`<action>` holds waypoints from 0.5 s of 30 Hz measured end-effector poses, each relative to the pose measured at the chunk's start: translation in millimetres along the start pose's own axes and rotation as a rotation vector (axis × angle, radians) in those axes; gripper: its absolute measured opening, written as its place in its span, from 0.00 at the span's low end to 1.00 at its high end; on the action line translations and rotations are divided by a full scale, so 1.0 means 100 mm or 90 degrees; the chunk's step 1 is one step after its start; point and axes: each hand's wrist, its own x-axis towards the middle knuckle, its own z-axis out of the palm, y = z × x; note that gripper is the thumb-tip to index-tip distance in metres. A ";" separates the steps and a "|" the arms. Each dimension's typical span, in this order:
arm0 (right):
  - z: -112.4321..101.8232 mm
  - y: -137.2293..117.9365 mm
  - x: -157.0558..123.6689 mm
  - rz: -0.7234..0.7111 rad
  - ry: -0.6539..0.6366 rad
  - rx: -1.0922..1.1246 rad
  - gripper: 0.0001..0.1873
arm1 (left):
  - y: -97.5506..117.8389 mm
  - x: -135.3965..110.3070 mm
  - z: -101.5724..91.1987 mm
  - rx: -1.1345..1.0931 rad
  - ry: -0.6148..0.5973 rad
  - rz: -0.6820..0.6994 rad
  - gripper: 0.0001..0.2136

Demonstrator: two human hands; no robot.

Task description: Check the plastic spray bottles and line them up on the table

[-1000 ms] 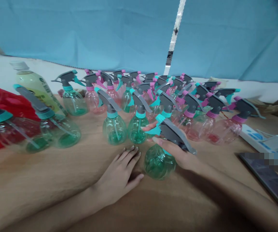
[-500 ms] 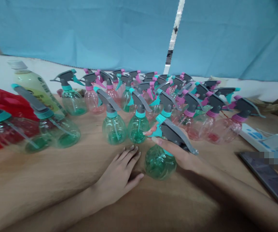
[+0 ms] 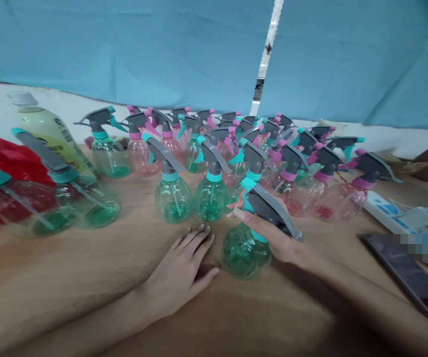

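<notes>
My right hand (image 3: 269, 233) is wrapped round the neck of a green spray bottle (image 3: 245, 253) with a grey and teal trigger head. That bottle is slightly tilted, and whether its base touches the table is hard to tell. My left hand (image 3: 184, 263) lies flat on the wooden table (image 3: 132, 263), fingers stretched out, holding nothing. Just beyond its fingertips stand two more green spray bottles, a left one (image 3: 173, 201) and a right one (image 3: 211, 198). A pink spray bottle (image 3: 344, 198) stands past my right hand, among several pink and green ones.
At the left stand two green spray bottles, the nearer to the middle (image 3: 87, 203) in front of a pale labelled bottle (image 3: 50, 134) and red plastic (image 3: 24, 163). To the right lie a dark phone-like slab (image 3: 403, 277) and a white power strip (image 3: 385, 208). Blue cloth (image 3: 143, 54) hangs behind.
The view has shifted very slightly, so the bottles sit a little further left. Both hands keep their places, the right one still on the green spray bottle.
</notes>
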 end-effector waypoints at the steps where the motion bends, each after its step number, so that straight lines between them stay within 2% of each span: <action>1: 0.00 0.00 0.00 0.000 -0.003 0.008 0.07 | 0.00 0.00 0.00 0.000 0.000 0.001 0.26; 7: -0.03 -0.03 0.02 0.003 -0.053 0.000 0.09 | 0.00 0.00 0.00 0.007 0.006 0.006 0.26; 15: -0.01 -0.03 0.01 -0.017 -0.048 0.076 0.13 | 0.00 0.00 0.01 -0.009 0.006 -0.001 0.26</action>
